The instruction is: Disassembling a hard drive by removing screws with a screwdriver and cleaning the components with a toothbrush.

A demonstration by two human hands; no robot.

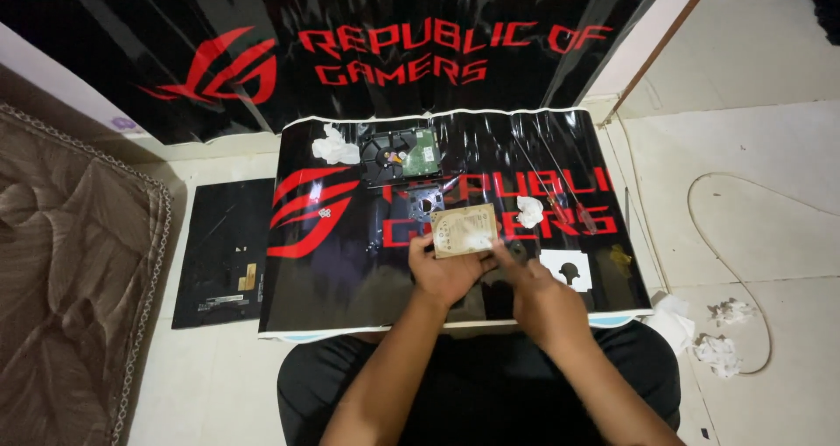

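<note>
You hold a small flat rectangular drive with a pale beige label [464,231] above the glossy black mat with red printed shapes [350,262], near its front middle. The label side faces up to you and the drive sits almost level, slightly turned. Your left hand [446,271] grips it from below, with the thumb on its lower left edge and the fingers closed under it. Your right hand [535,284] is just beside the drive at its lower right corner; the fingers are pressed together there, but you cannot tell if they pinch the drive or some small thing. Both forearms come up from the bottom of the view. Behind the drive lie a bigger open hard disk with a green circuit board [404,156] and 2 crumpled white tissues [336,145].
</note>
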